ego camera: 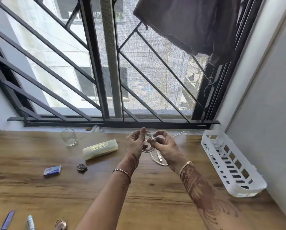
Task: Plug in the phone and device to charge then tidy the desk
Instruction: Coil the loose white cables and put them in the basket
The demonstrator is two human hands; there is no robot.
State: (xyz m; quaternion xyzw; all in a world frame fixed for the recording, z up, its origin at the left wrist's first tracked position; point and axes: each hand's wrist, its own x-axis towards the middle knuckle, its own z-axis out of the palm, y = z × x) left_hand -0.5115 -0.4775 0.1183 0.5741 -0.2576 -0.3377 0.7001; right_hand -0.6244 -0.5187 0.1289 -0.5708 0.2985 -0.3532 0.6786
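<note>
At the near edge of the worktop lie a blue pen, a silver tube and a small pinkish object, all partly cut off by the frame. The white cable is thin and glossy. It is wound in a small coil held above the worktop, toward the far edge, and its loose end with the plug lies on the wood under the right hand. The left hand grips the coil, one finger pointing straight up. The right hand pinches the cable between its thumb and curled fingers. Both forearms reach forward. A white basket stands along the right edge.
</note>
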